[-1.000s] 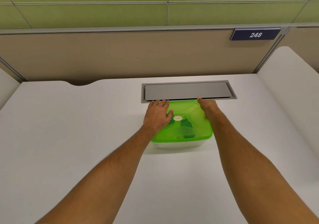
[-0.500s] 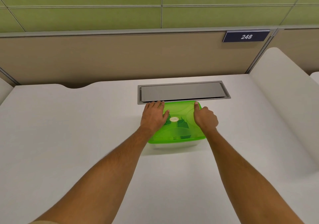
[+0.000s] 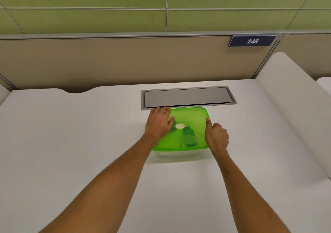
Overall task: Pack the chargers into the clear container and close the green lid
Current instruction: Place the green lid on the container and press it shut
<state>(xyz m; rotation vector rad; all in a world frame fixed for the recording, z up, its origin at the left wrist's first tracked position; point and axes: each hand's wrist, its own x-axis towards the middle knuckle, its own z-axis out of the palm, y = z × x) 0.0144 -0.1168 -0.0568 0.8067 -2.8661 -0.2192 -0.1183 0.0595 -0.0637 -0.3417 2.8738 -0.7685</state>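
While left hand [image 3: 159, 123] lies spread on green lid [image 3: 193, 123], right hand [image 3: 216, 136] curled, sign [image 3: 252, 41] reads 248.

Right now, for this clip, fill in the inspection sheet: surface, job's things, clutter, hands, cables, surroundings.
Surface: white desk, with a shut grey hatch set into its far side.
Job's things: green lid sits on the clear container; dark chargers show through the lid. Whether the lid is fully snapped down cannot be told.
Clutter: nothing seen.
Hands: left hand lies flat on the lid's left part; right hand is curled at the lid's right edge, thumb on top.
Cables: nothing seen loose; any inside the container are unclear.
Surroundings: tan partition with a plate reading 248, green wall above, another white desk to the right.
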